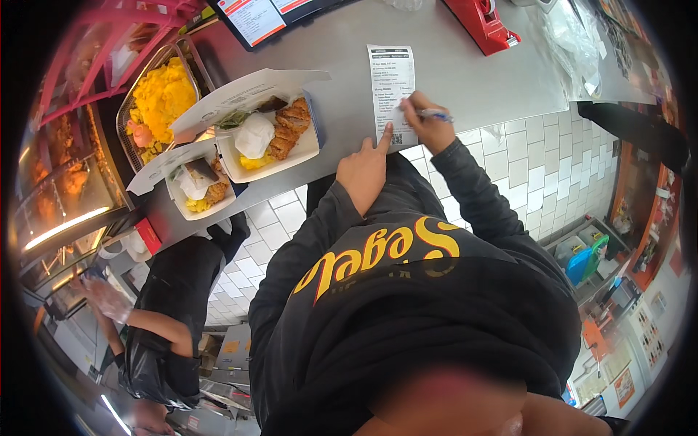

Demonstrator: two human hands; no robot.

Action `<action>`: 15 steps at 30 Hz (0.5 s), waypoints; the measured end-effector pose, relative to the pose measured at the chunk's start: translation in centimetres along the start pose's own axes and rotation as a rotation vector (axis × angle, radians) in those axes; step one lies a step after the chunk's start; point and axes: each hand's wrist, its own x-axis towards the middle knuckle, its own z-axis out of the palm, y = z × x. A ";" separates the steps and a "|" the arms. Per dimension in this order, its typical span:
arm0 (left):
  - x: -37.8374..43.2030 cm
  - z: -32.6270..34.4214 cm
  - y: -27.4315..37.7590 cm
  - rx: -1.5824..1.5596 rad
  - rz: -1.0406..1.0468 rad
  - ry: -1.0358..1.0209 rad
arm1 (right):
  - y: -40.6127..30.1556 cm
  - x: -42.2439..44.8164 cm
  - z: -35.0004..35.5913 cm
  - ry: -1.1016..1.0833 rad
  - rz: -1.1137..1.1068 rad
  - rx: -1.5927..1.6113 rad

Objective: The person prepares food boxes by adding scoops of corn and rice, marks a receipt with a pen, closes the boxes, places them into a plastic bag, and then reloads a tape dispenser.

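Note:
A printed paper receipt (388, 76) lies flat on the stainless steel counter (338, 60), near its front edge. My left hand (364, 173) presses a fingertip onto the lower part of the receipt. In my right hand (428, 122) is a pen (436, 115), its writing end hidden by the fingers over the receipt's right side. To the left of my hands stand two open paper food boxes: a larger box (267, 173) and a smaller box (210, 213). Both hold sliced breaded fried meat (290, 126), wrapped white rice and yellow egg.
A wire-rimmed metal tray of scrambled egg (163, 87) sits beyond the boxes. A lit screen (252, 20) and a red tape dispenser (482, 24) stand at the back. Clear plastic bags (578, 49) lie right. A co-worker's gloved hand (109, 297) is at left.

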 end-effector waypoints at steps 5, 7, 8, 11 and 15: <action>0.1 1.0 -0.3 -0.030 -0.056 0.028 | -1.2 -0.3 -0.6 -0.011 -0.074 -0.116; 0.1 0.8 -0.3 -0.033 -0.044 0.019 | -0.7 -0.9 0.2 -0.049 -0.141 -0.135; 0.1 0.7 -0.3 -0.035 -0.038 0.014 | -0.4 -0.8 0.0 0.014 -0.087 -0.068; 0.0 0.5 -0.3 -0.046 -0.029 0.001 | -0.6 0.2 -1.2 0.061 -0.060 -0.189; -0.1 0.5 -0.6 -0.097 -0.017 0.006 | -1.3 1.2 -1.1 0.158 -0.407 -0.489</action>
